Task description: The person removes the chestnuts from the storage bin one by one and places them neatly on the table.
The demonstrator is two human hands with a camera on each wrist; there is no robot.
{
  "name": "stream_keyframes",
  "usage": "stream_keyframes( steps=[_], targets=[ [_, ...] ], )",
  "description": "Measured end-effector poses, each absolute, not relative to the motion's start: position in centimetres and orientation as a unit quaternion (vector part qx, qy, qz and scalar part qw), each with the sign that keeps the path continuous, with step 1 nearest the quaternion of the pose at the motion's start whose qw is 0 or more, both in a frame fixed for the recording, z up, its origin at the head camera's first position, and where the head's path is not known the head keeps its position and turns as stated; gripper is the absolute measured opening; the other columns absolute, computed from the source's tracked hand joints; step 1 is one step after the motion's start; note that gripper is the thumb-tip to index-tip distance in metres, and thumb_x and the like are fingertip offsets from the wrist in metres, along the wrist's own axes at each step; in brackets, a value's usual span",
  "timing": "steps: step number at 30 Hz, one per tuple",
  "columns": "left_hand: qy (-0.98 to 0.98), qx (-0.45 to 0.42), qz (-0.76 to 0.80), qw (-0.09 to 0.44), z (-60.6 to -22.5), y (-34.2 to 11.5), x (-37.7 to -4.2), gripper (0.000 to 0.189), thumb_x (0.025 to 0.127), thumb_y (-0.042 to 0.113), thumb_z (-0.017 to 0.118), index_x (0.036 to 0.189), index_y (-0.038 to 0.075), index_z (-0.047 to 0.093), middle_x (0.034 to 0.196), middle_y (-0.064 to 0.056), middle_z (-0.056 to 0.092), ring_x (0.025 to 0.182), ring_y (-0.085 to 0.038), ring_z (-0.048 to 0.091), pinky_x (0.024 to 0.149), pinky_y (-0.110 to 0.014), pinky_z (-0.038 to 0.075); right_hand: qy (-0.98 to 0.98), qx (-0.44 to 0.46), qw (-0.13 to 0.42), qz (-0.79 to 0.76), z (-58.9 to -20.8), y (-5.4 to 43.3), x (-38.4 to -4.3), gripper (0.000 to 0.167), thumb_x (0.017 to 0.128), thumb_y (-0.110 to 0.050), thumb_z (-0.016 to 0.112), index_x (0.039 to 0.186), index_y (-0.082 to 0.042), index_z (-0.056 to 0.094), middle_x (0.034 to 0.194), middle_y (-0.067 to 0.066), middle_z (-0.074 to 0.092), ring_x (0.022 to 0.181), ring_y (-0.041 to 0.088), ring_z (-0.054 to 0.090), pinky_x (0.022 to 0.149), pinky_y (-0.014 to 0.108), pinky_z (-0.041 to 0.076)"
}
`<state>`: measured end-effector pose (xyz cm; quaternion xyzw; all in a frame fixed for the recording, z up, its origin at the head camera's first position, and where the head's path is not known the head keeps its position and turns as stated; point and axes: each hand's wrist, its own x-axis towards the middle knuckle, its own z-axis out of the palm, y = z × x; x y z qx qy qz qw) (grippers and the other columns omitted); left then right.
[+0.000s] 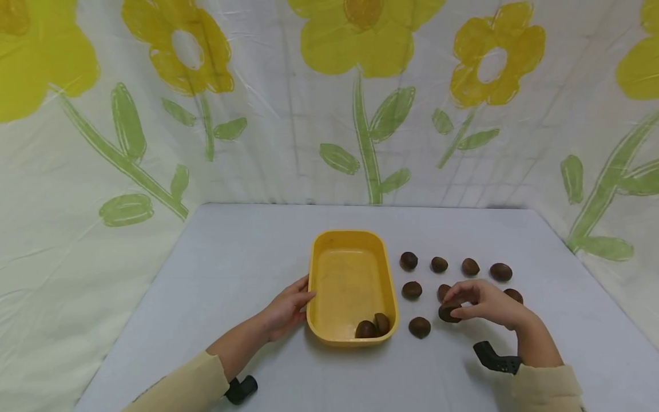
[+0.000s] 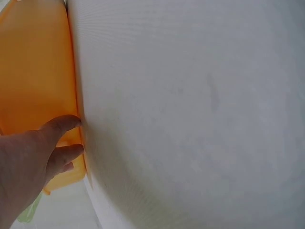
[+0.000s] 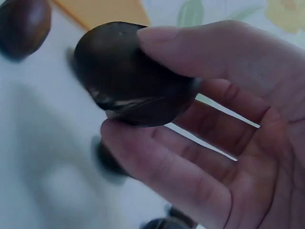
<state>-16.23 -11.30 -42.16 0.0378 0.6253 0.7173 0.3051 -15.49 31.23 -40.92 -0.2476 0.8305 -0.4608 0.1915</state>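
A yellow plastic tray [image 1: 350, 344] lies on the table, with two chestnuts [image 1: 366, 329] in its near right corner. At its left side, my left hand [image 1: 285, 309] grips the rim; in the left wrist view the fingers [image 2: 66, 125] lie against the tray's wall [image 2: 38, 71]. To the right of the tray, my right hand [image 1: 489, 303] pinches a dark brown chestnut [image 3: 128, 71] between thumb and fingers. The right wrist view shows this chestnut held above the white surface. Another chestnut [image 1: 444, 293] sits just behind it, partly covered by the hand.
Several more chestnuts stand in loose rows right of the tray, including one at the back right [image 1: 501, 272] and one in front [image 1: 419, 327]. The white table [image 1: 237, 246] meets a curtain [image 1: 257, 160] painted with yellow flowers. Black wrist devices [image 1: 496, 359] sit by both sleeves.
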Motion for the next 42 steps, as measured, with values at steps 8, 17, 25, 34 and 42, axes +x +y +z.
stream_keyframes(
  steps=[8,17,25,34,42],
  targets=[
    [0.627,0.044,0.716,0.304,-41.9,-11.2,-16.1,0.058,0.100,0.014,0.034,0.151,0.009,0.006,0.157,-0.011,0.010,0.141,-0.031,0.025,0.109,-0.049,0.031,0.820,-0.249,0.233,-0.460,-42.0,32.2,-14.8,0.021,0.083,-0.009,0.066,0.101,0.001,0.062,0.098,0.000,0.068,0.090,0.007,0.065,0.076,0.019,0.048],
    [0.625,0.044,0.718,0.302,-42.0,-11.2,-16.1,0.059,0.100,0.013,0.035,0.150,0.008,0.005,0.157,-0.012,0.009,0.141,-0.032,0.023,0.109,-0.049,0.031,0.828,-0.242,0.221,-0.456,-42.7,32.4,-14.6,0.021,0.081,-0.008,0.068,0.100,0.000,0.063,0.097,-0.002,0.067,0.090,0.007,0.064,0.075,0.019,0.047],
    [0.622,0.040,0.721,0.302,-41.9,-11.2,-16.1,0.058,0.100,0.013,0.034,0.150,0.008,0.005,0.157,-0.012,0.009,0.142,-0.032,0.021,0.110,-0.051,0.029,0.841,-0.242,0.210,-0.435,-42.5,32.4,-14.5,0.021,0.081,-0.011,0.069,0.099,-0.002,0.064,0.097,-0.004,0.065,0.091,0.007,0.063,0.078,0.018,0.045],
    [0.628,0.048,0.716,0.300,-41.9,-11.3,-16.1,0.061,0.100,0.017,0.037,0.150,0.007,0.004,0.157,-0.013,0.008,0.141,-0.032,0.022,0.109,-0.048,0.032,0.839,-0.238,0.216,-0.440,-40.8,32.7,-14.4,0.028,0.082,-0.009,0.068,0.106,0.002,0.061,0.103,0.003,0.066,0.093,0.004,0.062,0.075,0.020,0.048],
    [0.630,0.041,0.714,0.304,-42.1,-11.3,-16.1,0.061,0.099,0.016,0.037,0.150,0.007,0.005,0.157,-0.012,0.009,0.141,-0.031,0.024,0.109,-0.047,0.032,0.857,-0.214,0.225,-0.412,-39.8,32.6,-14.8,0.032,0.084,-0.013,0.066,0.111,0.004,0.059,0.107,0.019,0.064,0.095,0.001,0.060,0.073,0.019,0.048]
  ],
)
